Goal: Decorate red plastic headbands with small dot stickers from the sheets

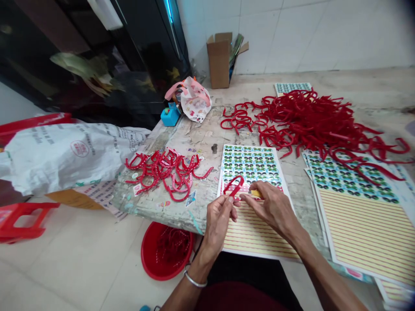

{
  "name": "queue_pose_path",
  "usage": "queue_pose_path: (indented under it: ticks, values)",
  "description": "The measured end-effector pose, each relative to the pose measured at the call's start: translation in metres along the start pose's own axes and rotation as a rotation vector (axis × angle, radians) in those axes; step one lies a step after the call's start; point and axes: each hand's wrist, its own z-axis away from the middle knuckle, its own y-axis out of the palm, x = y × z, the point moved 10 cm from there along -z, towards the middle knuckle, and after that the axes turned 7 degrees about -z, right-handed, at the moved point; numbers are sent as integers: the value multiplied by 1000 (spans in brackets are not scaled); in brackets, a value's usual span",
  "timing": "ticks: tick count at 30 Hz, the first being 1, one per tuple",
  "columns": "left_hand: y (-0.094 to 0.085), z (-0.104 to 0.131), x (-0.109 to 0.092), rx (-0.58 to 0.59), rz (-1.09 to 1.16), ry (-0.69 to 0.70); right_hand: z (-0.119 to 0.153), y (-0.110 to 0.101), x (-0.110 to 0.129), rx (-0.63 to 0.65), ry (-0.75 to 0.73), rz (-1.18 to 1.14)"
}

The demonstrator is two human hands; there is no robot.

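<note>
A sticker sheet (251, 166) with rows of green and blue pictures above yellow striped rows lies in front of me at the table edge. Over its middle, my left hand (221, 218) pinches a looped red band (238, 186) between thumb and fingers. Just to the right, my right hand (270, 205) is closed with its fingers curled around a small yellow piece (256, 193), and its thumb tip points toward the band. What the yellow piece is cannot be made out.
A big heap of red bands (317, 119) covers the back right, partly over more sticker sheets (363, 224). A smaller pile (162, 168) lies left. Behind stand a blue tape dispenser (170, 115), a bag (195, 101) and a cardboard box (219, 62). A red basket (149, 255) sits below.
</note>
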Motion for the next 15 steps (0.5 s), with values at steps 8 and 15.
queue_pose_path:
  ticks: [8,15]
  values:
    - [-7,3,1,-36,-10,-5,1,23,-33,49,13,-96]
    - [-5,1,2,-30,-8,-10,8,10,-14,-6,6,-270]
